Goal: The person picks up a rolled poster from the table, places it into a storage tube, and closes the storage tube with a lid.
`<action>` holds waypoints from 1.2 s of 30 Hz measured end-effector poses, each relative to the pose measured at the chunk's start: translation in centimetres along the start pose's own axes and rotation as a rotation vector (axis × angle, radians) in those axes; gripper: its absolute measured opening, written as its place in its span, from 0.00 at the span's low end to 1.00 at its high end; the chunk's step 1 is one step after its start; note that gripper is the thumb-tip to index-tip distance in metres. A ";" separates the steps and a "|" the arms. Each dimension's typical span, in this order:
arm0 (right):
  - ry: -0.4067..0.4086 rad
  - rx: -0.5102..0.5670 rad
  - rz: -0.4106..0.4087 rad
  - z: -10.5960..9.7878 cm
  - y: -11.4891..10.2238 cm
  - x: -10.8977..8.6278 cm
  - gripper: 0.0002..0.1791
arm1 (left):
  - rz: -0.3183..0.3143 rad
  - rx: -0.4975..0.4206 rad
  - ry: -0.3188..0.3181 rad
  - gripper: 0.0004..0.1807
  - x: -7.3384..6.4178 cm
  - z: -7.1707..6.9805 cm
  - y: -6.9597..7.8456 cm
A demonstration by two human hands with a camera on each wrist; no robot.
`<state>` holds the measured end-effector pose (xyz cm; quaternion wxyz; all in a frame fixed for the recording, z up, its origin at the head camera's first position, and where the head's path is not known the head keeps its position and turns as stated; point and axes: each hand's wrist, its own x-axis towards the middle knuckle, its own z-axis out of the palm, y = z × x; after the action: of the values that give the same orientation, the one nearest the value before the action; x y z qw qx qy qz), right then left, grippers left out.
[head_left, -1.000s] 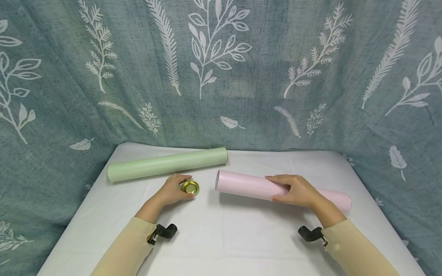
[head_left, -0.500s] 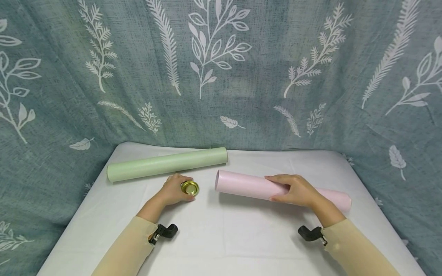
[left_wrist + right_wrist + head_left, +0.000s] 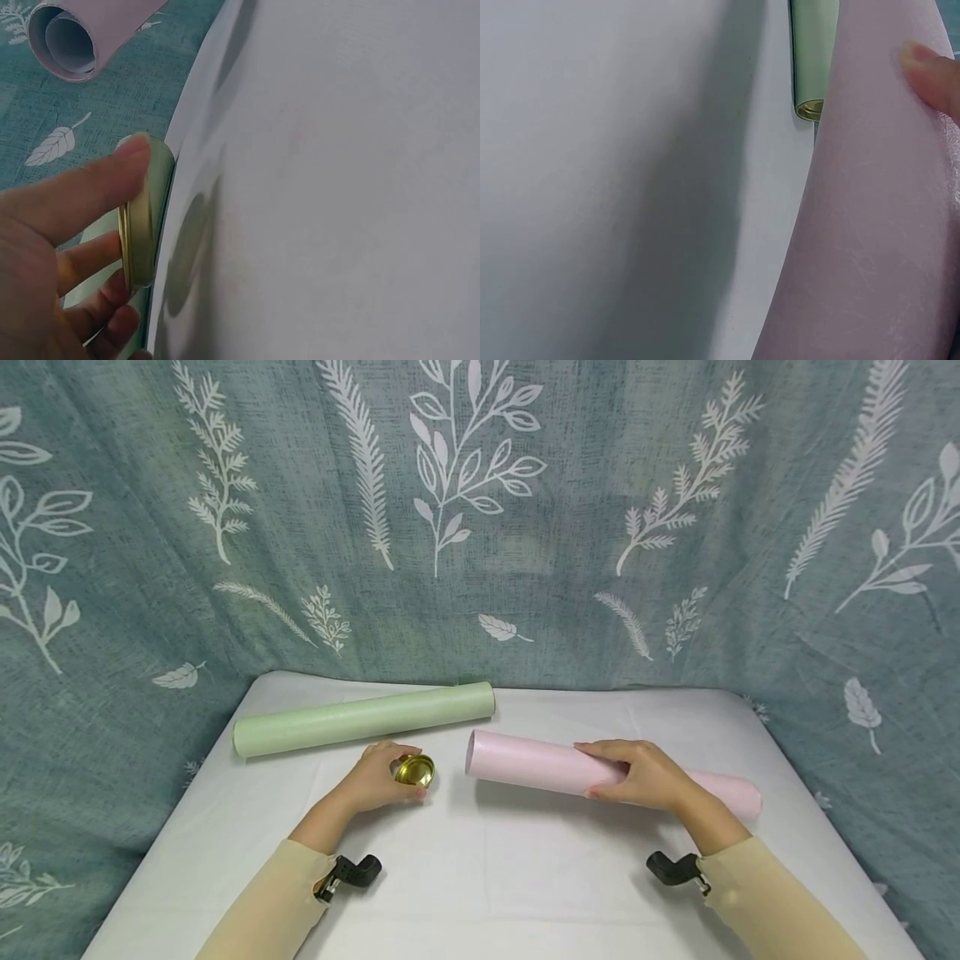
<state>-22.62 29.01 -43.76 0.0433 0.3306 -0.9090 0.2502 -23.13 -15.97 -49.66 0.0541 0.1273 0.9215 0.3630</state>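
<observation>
My left hand (image 3: 382, 774) pinches a round gold metal lid (image 3: 415, 771) by its rim, between thumb and fingers. In the left wrist view the lid (image 3: 137, 240) stands edge-on above the white cloth, its shadow beside it. My right hand (image 3: 643, 774) grips a pink cardboard tube (image 3: 540, 762) around its middle from above. The tube's open end faces left toward the lid, a short gap apart. Rolled paper (image 3: 71, 41) shows inside that end. In the right wrist view my thumb (image 3: 930, 75) lies along the tube's side.
A green tube (image 3: 360, 720) lies behind the left hand toward the back of the white-covered table (image 3: 487, 877). Its near end (image 3: 810, 110) shows a gold rim in the right wrist view. A patterned teal curtain (image 3: 480, 527) hangs behind and at both sides.
The lid has tipped a little in my left fingers, showing more of its hollow inside. My right hand and the pink tube stay almost still.
</observation>
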 end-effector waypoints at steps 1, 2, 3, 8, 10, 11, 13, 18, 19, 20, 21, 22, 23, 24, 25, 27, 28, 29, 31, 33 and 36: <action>0.001 0.000 -0.006 0.0 0.0 0.0 0.37 | -0.002 -0.002 0.001 0.39 -0.1 -0.1 0.1; 0.002 -0.001 -0.010 0.0 0.0 0.0 0.37 | -0.002 -0.002 0.002 0.38 -0.2 -0.1 0.2; 0.002 -0.001 -0.013 0.0 0.0 0.0 0.37 | -0.003 0.000 0.003 0.38 -0.3 -0.1 0.3; -0.001 0.004 -0.002 0.1 0.1 0.0 0.38 | 0.007 -0.032 0.026 0.38 -0.6 -0.3 0.7; 0.000 0.005 0.002 0.1 0.1 -0.1 0.38 | 0.018 -0.063 0.037 0.37 -0.7 -0.3 0.9; 0.001 0.004 0.000 0.1 0.1 -0.1 0.38 | 0.027 -0.077 0.044 0.37 -0.8 -0.3 1.0; 0.005 0.002 -0.007 0.1 0.1 -0.1 0.38 | 0.042 -0.101 0.052 0.37 -0.8 -0.3 1.2; 0.010 -0.002 -0.018 0.0 0.1 -0.1 0.37 | 0.092 -0.138 0.068 0.38 -0.9 -0.4 2.1; 0.008 -0.001 -0.014 0.0 0.0 0.0 0.37 | 0.097 -0.148 0.071 0.38 -0.9 -0.4 2.3; 0.008 -0.002 -0.017 0.0 0.0 0.0 0.37 | 0.098 -0.159 0.071 0.37 -0.9 -0.4 2.5; 0.007 -0.002 -0.014 -0.1 -0.1 0.0 0.38 | 0.103 -0.170 0.074 0.37 -0.9 -0.4 2.8; 0.004 -0.003 -0.012 -0.1 -0.2 0.0 0.38 | 0.107 -0.182 0.077 0.36 -0.9 -0.5 3.0; 0.003 -0.002 -0.012 -0.1 -0.2 0.1 0.37 | 0.109 -0.191 0.079 0.36 -0.9 -0.5 3.2; -0.001 -0.001 -0.010 -0.1 -0.3 0.1 0.37 | 0.107 -0.203 0.081 0.35 -0.9 -0.6 3.4; -0.002 0.000 -0.011 -0.1 -0.4 0.1 0.37 | 0.115 -0.215 0.081 0.35 -0.9 -0.6 3.5; -0.007 -0.001 -0.010 -0.1 -0.5 0.1 0.37 | 0.135 -0.241 0.081 0.34 -0.8 -0.6 3.8; -0.007 -0.001 -0.014 -0.1 -0.5 0.1 0.37 | 0.140 -0.251 0.080 0.34 -0.8 -0.7 3.9; -0.005 0.000 -0.018 -0.1 -0.5 0.1 0.37 | 0.146 -0.259 0.079 0.34 -0.8 -0.7 4.0; -0.002 0.000 -0.024 -0.2 -0.6 0.1 0.36 | 0.161 -0.276 0.075 0.34 -0.8 -0.7 4.2; 0.007 -0.003 -0.036 -0.2 -0.6 0.2 0.36 | 0.164 -0.277 0.074 0.34 -0.8 -0.7 4.5; 0.016 -0.005 -0.050 -0.1 -0.7 0.2 0.37 | 0.160 -0.282 0.067 0.35 -0.9 -0.8 4.9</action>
<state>-22.34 28.45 -43.27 0.0578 0.3512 -0.9006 0.2496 -21.48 -13.29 -45.74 0.0117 0.1792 0.8496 0.4959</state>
